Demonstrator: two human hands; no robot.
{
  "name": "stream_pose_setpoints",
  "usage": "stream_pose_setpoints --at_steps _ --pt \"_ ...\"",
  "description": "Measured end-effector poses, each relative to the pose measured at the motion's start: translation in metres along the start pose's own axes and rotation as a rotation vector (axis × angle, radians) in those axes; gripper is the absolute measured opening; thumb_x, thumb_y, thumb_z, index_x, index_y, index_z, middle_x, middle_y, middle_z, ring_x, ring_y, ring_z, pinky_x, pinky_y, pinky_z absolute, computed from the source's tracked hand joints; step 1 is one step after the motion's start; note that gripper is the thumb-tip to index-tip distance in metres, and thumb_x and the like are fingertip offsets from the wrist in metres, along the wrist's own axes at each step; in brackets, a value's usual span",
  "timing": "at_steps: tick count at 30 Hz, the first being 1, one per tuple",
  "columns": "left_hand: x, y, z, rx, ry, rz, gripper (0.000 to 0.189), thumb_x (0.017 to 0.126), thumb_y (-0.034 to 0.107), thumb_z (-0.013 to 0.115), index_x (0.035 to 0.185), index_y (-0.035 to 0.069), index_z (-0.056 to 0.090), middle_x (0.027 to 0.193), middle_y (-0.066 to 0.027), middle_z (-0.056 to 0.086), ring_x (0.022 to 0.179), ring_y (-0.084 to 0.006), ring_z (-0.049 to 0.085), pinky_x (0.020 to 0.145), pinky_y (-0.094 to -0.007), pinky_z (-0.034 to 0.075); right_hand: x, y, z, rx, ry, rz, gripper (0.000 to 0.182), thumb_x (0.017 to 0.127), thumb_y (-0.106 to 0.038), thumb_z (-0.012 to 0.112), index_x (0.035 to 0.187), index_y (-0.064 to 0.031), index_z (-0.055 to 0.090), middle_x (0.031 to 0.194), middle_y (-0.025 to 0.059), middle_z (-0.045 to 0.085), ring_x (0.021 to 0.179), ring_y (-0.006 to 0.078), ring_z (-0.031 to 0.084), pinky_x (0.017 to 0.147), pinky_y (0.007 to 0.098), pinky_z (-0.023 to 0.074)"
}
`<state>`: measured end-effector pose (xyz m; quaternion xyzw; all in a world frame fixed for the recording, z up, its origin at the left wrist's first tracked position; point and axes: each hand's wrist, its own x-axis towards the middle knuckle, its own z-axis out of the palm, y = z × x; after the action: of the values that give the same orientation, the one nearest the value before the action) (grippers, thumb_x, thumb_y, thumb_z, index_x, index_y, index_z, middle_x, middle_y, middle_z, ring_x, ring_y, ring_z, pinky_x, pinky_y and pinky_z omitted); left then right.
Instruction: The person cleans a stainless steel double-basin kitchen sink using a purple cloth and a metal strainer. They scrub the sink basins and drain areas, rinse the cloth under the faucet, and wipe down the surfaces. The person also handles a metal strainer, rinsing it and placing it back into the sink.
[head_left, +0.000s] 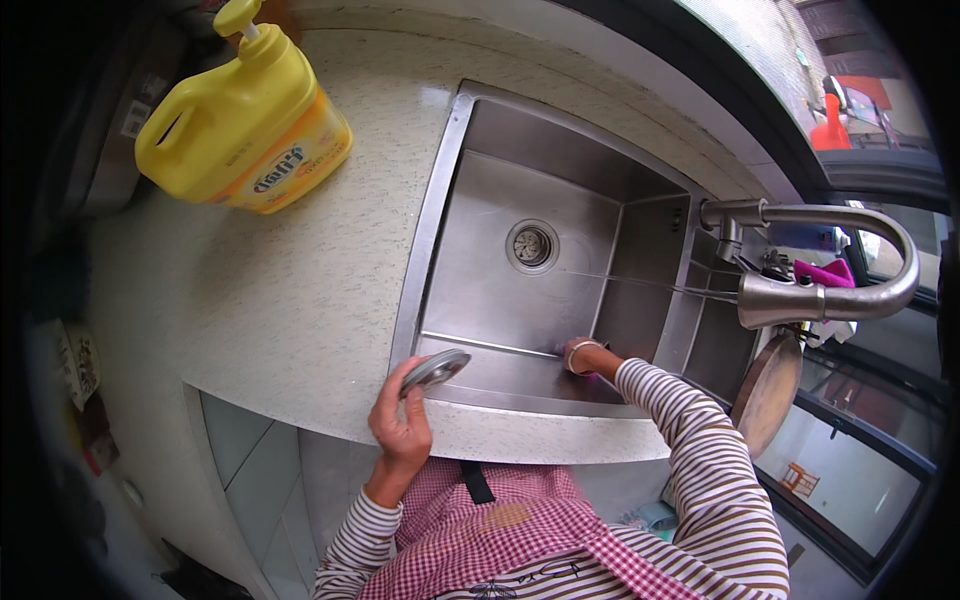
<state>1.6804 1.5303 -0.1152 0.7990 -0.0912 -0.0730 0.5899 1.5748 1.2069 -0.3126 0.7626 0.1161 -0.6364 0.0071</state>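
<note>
Raised over the near left corner of the stainless steel sink (427, 247), my left hand (401, 420) grips a round metal strainer or lid (437, 370) by its edge, tilted. My right hand (585, 355), with a bangle at the wrist, reaches down into the basin at its near right side; its fingers are largely hidden, and a bit of pink material (592, 377) shows by it. From the metal faucet (780, 298) a thin stream of water runs towards the drain (532, 246).
A large yellow pump bottle of detergent (240, 135) stands on the speckled counter (300, 300) at left. Behind the faucet lie a pink cloth (825, 273) and a blue bottle (802, 237). A round wooden board (769, 394) stands right of the sink, near the windows.
</note>
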Motion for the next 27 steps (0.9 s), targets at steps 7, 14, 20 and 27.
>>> stream_pose_setpoints --at_steps 7,14,20,27 --pt "0.015 0.029 -0.01 -0.162 0.281 -0.086 0.035 0.091 0.004 0.043 0.123 -0.007 0.04 0.113 -0.0157 0.054 0.101 -0.0186 0.053 0.09 -0.029 0.04 0.112 -0.132 -0.118 -0.18 0.54 -0.447 0.019 0.071 -0.015 0.054 0.072 0.0011 0.064 0.069 0.0222 0.061 0.067 0.0351 0.063 0.057 0.0435 0.0497" --pt "0.016 0.032 -0.008 -0.216 0.312 -0.078 0.035 0.091 0.006 0.044 0.123 -0.008 0.04 0.113 -0.0142 0.053 0.102 -0.0184 0.053 0.091 -0.0291 0.04 -0.037 -0.162 -0.171 1.657 0.202 -0.421 0.017 0.075 -0.013 0.056 0.067 0.0007 0.06 0.057 0.008 0.056 0.049 0.0178 0.052 0.046 0.0344 0.0408" --pt "0.013 0.018 -0.004 -0.309 0.326 -0.132 0.035 0.091 0.007 0.044 0.122 -0.009 0.04 0.114 -0.015 0.053 0.102 -0.0189 0.052 0.09 -0.0286 0.041 -0.145 -0.078 -0.103 1.058 0.294 -0.337 0.025 0.074 -0.025 0.054 0.076 -0.0006 0.061 0.059 0.0066 0.055 0.055 0.0165 0.053 0.053 0.0332 0.0427" --pt "0.003 0.007 -0.032 -0.216 0.406 -0.15 0.035 0.091 0.009 0.045 0.122 -0.005 0.041 0.113 -0.0123 0.052 0.1 -0.0173 0.053 0.086 -0.0292 0.045 -0.175 -0.027 -0.047 0.194 0.114 0.083 0.026 0.079 -0.017 0.053 0.097 -0.0029 0.065 0.101 0.0165 0.063 0.097 0.029 0.061 0.076 0.0385 0.05"
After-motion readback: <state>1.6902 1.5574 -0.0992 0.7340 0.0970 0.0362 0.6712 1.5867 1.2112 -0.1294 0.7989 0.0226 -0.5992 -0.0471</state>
